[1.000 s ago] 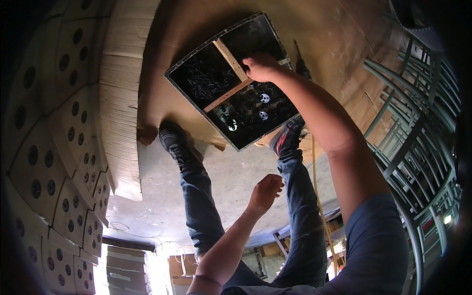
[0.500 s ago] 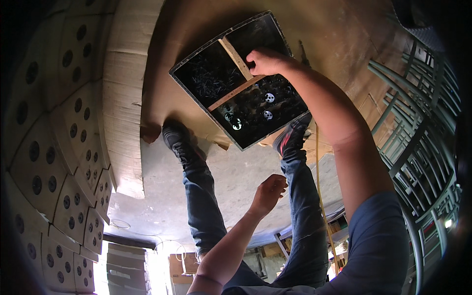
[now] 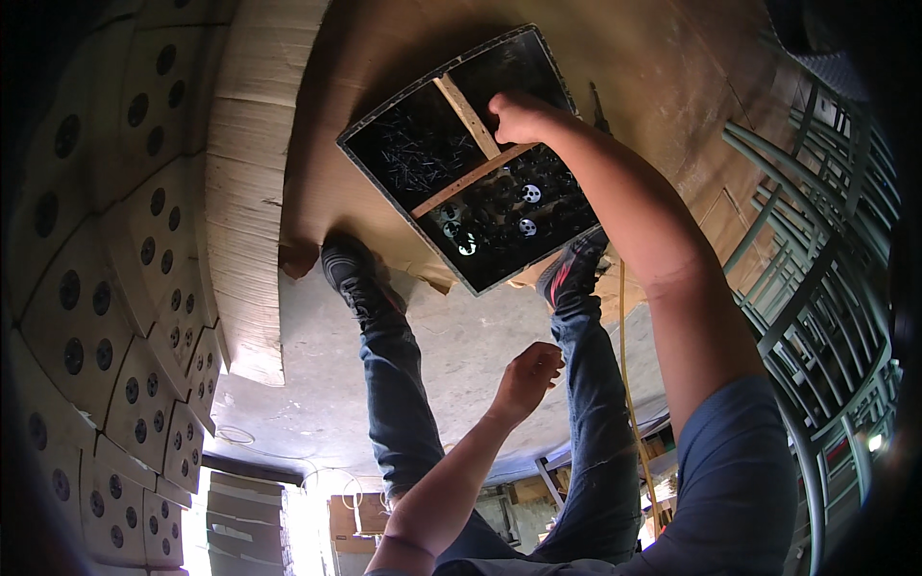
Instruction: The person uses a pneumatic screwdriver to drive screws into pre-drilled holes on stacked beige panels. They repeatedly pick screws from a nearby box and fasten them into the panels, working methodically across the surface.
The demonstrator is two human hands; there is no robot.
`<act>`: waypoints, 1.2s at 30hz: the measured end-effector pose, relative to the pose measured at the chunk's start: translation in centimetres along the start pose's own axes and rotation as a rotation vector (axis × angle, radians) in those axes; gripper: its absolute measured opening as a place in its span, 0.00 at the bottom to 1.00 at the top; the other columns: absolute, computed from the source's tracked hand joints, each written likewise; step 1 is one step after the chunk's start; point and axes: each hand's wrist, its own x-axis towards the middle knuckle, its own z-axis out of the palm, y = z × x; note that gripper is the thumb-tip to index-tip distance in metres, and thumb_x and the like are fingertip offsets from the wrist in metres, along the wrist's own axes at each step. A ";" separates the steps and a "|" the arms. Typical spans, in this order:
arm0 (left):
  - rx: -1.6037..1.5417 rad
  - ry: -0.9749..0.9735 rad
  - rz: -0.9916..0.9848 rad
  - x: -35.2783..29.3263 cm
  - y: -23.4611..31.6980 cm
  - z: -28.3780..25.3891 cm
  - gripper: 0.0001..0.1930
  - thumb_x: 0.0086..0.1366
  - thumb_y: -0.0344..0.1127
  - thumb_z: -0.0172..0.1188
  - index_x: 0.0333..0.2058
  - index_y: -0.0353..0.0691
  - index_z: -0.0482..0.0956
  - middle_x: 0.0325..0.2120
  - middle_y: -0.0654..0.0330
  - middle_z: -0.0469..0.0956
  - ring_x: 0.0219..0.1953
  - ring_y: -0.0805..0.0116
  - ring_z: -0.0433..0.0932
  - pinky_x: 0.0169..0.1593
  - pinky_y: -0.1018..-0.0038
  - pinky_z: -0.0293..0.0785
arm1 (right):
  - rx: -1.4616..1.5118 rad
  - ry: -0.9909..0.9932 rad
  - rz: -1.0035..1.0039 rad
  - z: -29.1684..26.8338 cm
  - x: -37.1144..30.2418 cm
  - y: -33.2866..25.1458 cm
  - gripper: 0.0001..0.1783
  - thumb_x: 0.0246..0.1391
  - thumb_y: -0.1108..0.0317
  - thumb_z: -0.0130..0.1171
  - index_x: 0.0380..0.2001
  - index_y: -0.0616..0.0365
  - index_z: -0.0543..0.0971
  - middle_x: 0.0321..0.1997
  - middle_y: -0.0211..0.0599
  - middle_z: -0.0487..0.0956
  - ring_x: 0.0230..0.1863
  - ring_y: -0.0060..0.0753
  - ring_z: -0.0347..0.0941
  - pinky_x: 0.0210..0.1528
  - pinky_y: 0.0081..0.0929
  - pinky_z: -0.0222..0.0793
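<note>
On the floor between and beyond my feet lies a dark, shallow box [image 3: 448,263] split by wooden strips [image 3: 468,113]. Over its far right compartment is my right hand [image 3: 523,118], fingers curled down beside the strip; what they grip, if anything, is hidden. Thin dark nail-like pieces [image 3: 423,158] fill the far left compartment. In the near compartment are dark round parts with several shiny slotted discs [image 3: 527,227] among them. My left hand [image 3: 529,374] is closed in the air near my right shin, well short of the box; its contents cannot be made out.
Stacked cartons with round dark holes [image 3: 72,288] line the left side, beside a cardboard sheet [image 3: 252,211]. Green-grey metal tube frames [image 3: 816,250] are piled at the right. A yellow cord [image 3: 626,374] runs along my right leg. A thin dark tool [image 3: 597,104] lies beyond the box.
The whole view has shifted slightly. My right hand stays over the far right compartment, moved a little farther in. My left hand stays closed where it was.
</note>
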 end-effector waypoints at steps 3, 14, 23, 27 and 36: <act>-0.002 0.009 -0.012 -0.2 0.6 0.1 0.15 0.77 0.40 0.49 0.51 0.34 0.75 0.40 0.56 0.82 0.42 0.69 0.80 0.45 0.71 0.79 | 0.188 -0.006 -0.028 -0.4 -0.2 1.2 0.10 0.44 0.71 0.65 0.33 0.61 0.80 0.32 0.45 0.83 0.36 0.40 0.81 0.43 0.36 0.78; -0.004 0.032 -0.012 0.0 0.2 0.4 0.15 0.76 0.43 0.51 0.48 0.36 0.76 0.38 0.57 0.82 0.39 0.69 0.81 0.42 0.71 0.80 | 1.473 0.185 -0.130 4.3 -3.5 -8.5 0.06 0.51 0.71 0.68 0.30 0.56 0.80 0.31 0.33 0.81 0.30 0.25 0.80 0.31 0.26 0.79; 0.005 0.059 0.016 0.5 -0.6 0.2 0.14 0.75 0.41 0.51 0.47 0.36 0.77 0.37 0.57 0.83 0.38 0.70 0.81 0.41 0.71 0.80 | 0.548 1.050 -0.287 7.0 -6.1 -16.3 0.17 0.54 0.69 0.65 0.47 0.58 0.80 0.51 0.48 0.80 0.53 0.50 0.77 0.56 0.40 0.74; -0.036 0.051 0.047 0.5 -0.8 0.1 0.14 0.75 0.41 0.51 0.47 0.36 0.76 0.37 0.57 0.83 0.37 0.70 0.81 0.41 0.71 0.80 | 0.307 1.037 0.057 4.3 -5.8 -7.1 0.16 0.54 0.65 0.62 0.46 0.55 0.79 0.46 0.48 0.80 0.45 0.53 0.79 0.47 0.45 0.77; -0.030 0.040 0.038 0.4 -0.7 0.0 0.15 0.76 0.42 0.51 0.48 0.36 0.76 0.36 0.58 0.82 0.38 0.69 0.81 0.42 0.72 0.79 | -0.182 0.585 0.293 2.5 0.6 1.0 0.12 0.58 0.70 0.51 0.34 0.59 0.84 0.41 0.51 0.83 0.43 0.55 0.82 0.43 0.46 0.81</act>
